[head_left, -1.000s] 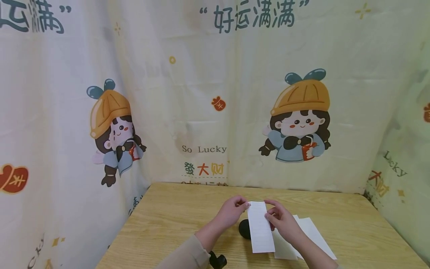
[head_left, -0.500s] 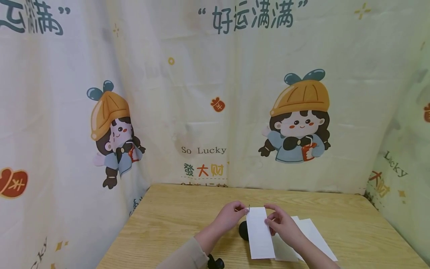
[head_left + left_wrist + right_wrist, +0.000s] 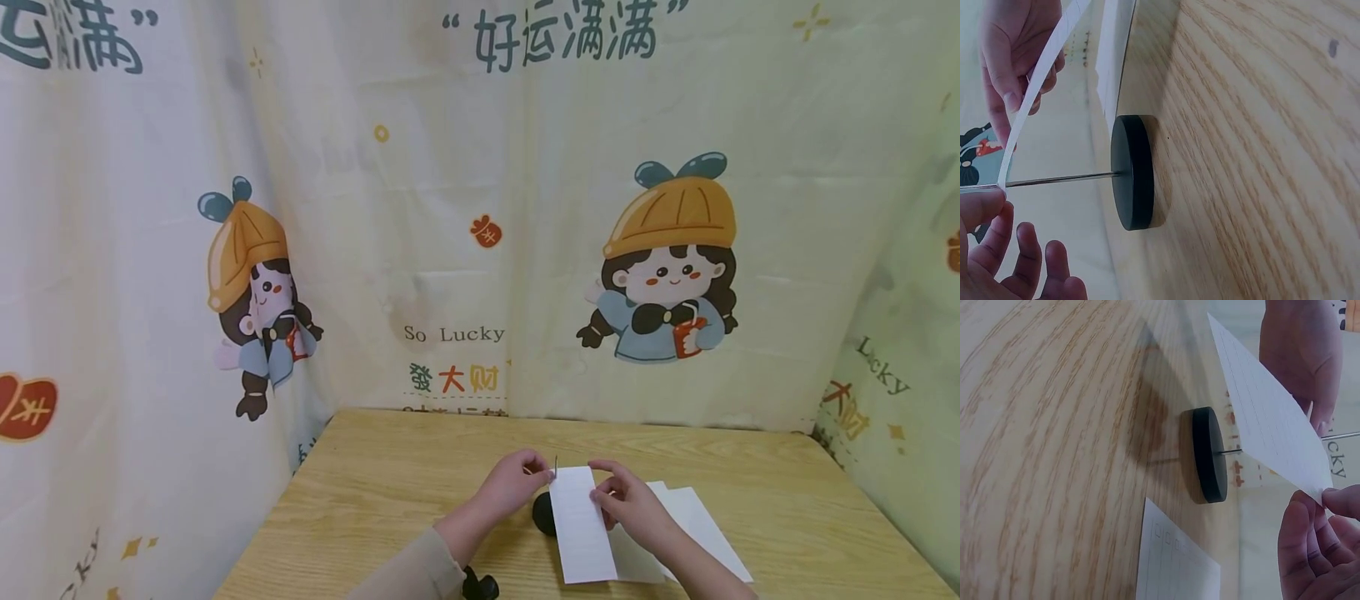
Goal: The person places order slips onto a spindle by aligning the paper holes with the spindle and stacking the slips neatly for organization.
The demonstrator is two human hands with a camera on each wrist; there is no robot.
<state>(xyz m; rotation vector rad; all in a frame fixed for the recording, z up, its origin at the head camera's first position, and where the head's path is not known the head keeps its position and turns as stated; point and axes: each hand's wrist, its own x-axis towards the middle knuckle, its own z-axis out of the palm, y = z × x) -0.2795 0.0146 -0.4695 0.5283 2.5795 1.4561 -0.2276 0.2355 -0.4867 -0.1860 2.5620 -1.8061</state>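
A bill spike stands on the table, its round black base (image 3: 1132, 172) flat on the wood and its thin metal rod (image 3: 1063, 179) upright. Above the base, both hands hold a white ruled paper slip (image 3: 583, 533). My left hand (image 3: 517, 483) pinches the slip's top left corner, right at the rod; the rod tip sticks up above that corner in the head view. With thumb and fingers, my right hand (image 3: 630, 500) pinches the slip's right edge near the top. In the right wrist view the slip (image 3: 1266, 406) slants across the rod, hiding part of it.
More white paper slips (image 3: 705, 525) lie on the wooden table (image 3: 405, 467) to the right, partly under the right forearm. A small black object (image 3: 480, 585) shows beside the left cuff. A printed curtain (image 3: 420, 250) hangs behind the table.
Both hands and the paper slip have moved slightly down and toward the body. The rod tip now shows above the slip's top left corner, where it did not before.
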